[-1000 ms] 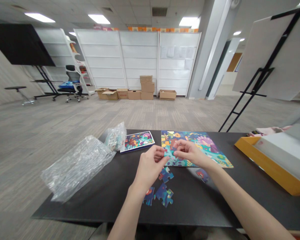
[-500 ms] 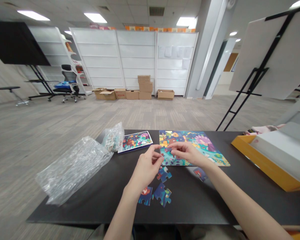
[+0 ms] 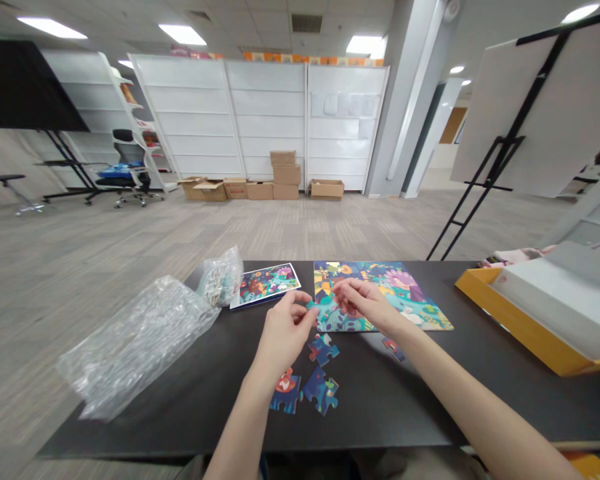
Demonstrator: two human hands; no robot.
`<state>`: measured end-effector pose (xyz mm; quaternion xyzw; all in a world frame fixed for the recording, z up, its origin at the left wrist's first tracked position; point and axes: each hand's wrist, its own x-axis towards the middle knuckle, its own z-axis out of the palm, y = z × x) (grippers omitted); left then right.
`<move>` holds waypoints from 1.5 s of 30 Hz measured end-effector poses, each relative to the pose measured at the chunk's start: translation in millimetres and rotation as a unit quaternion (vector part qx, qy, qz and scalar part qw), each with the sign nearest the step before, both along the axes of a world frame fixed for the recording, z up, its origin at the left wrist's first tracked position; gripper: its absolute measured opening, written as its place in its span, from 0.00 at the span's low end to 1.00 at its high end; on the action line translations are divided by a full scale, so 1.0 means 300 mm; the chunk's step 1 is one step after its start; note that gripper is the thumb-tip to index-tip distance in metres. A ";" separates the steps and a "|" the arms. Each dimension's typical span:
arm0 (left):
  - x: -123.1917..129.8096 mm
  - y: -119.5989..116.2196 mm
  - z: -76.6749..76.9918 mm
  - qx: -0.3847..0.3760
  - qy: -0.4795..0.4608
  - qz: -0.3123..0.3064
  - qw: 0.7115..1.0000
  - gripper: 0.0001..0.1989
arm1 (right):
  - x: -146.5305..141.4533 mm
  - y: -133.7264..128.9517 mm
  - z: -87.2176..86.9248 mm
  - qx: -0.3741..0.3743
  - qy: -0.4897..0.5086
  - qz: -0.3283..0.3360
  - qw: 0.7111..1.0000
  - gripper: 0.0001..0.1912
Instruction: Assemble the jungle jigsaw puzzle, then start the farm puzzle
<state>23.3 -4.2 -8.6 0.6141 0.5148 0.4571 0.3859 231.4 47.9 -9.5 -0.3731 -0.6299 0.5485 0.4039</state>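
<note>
The puzzle [image 3: 387,283] lies flat on the black table [image 3: 360,400], a bright rectangle with rounded corners at its near side. Its picture mixes dark blue, teal, yellow and orange, with a large pink and purple shape towards the right and leafy patterns along the near edge. The upper left part shows yellow and orange figures.

The left hand [image 3: 289,323] is at the puzzle's left edge, its thumb and forefinger pinching a teal piece [image 3: 323,304] that reaches past that edge. The right hand [image 3: 364,301] is over the puzzle's left half, its fingers curled and bent down; whether they grip anything, I cannot tell. The puzzle extends beyond the right hand, on its far side and to the right.

4 loose pieces lie on the table, nearer the person than the puzzle: a blue and red piece [image 3: 323,349] just below its left corner, a dark blue piece [image 3: 321,391], a red and blue piece [image 3: 286,392] beside that, and a purple and red piece [image 3: 393,349] near the right forearm. The picture card [image 3: 267,283] lies left of the puzzle, beside 2 clear plastic bags [image 3: 143,347].
</note>
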 end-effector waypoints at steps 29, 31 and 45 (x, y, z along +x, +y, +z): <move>-0.075 0.006 -0.020 0.008 0.076 -0.002 0.997 0.09 | -0.082 -0.037 -0.085 0.047 -0.019 0.025 0.998 0.22; -0.073 0.009 -0.022 0.020 0.081 -0.002 0.997 0.09 | -0.084 -0.040 -0.083 0.049 -0.026 0.026 0.998 0.22; -0.075 0.037 -0.039 0.054 0.063 0.060 0.995 0.10 | -0.097 -0.060 -0.093 0.125 -0.147 -0.022 0.981 0.11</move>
